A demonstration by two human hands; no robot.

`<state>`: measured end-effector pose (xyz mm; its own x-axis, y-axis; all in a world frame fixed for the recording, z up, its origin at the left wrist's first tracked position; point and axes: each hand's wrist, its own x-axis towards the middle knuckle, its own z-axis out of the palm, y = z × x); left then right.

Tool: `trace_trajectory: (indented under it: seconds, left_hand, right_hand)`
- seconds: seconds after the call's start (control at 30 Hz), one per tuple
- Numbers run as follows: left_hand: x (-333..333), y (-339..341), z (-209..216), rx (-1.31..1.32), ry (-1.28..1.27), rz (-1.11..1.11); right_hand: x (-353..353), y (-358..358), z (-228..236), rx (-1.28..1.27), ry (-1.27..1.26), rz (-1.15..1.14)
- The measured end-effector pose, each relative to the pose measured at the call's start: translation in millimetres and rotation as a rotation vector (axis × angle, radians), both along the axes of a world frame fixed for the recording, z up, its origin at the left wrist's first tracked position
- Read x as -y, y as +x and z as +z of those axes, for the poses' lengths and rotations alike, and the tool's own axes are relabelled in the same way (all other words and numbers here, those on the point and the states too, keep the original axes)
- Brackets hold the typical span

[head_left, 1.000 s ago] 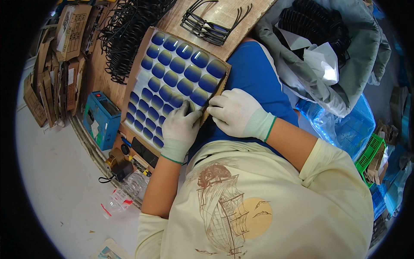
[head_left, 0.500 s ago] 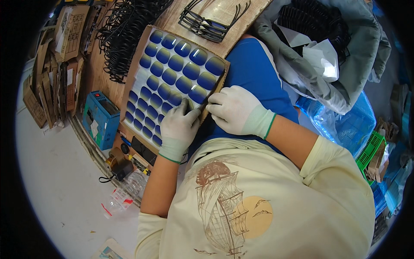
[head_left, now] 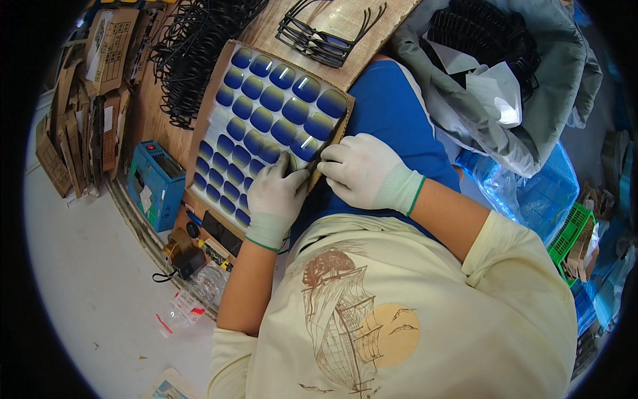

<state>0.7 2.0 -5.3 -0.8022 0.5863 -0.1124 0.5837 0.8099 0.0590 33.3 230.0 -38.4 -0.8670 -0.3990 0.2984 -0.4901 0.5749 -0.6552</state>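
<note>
Gloves (head_left: 268, 229), white with green cuffs, cover the 2 hands. The left hand (head_left: 276, 193) bends over the near part of the cardboard tray (head_left: 349, 109), thumb and forefinger close together; whether they pinch anything I cannot tell, as they hide it. The right hand (head_left: 362, 173) sits half-curled at the tray's right edge, its grip likewise unclear.

Rows of blue-to-yellow lenses (head_left: 272, 98) lie in the tray on white lining (head_left: 214, 126); the tray rests at the edge of the wooden desk (head_left: 392, 23), beside the blue-clad thigh (head_left: 393, 110).

Each lens looks light, stiff and slick, its glossy face likely to scratch or smudge, so a light pinch on opposite rims seems safest. The tray, probably light but flexible, suits a hold on 2 facing walls.

Farther out lie black eyeglass frames (head_left: 319, 45).
</note>
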Motion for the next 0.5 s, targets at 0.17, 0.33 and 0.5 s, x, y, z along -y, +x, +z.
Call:
trace_trajectory:
  seconds: [0.17, 0.33, 0.5]
  left_hand:
    - [-0.3, 0.8, -1.0, -0.013, 0.011, 0.011]
    - [2.5, 0.7, -0.3, 0.017, 0.016, 0.003]
    - [5.7, -0.6, 3.4, 0.026, 0.007, -0.040]
  right_hand:
    - [-0.1, 0.0, 0.1, -0.008, -0.011, -0.002]
    - [-0.8, 0.1, 1.4, 0.011, 0.004, 0.007]
    - [-0.2, 0.1, 1.1, 0.013, 0.010, 0.009]
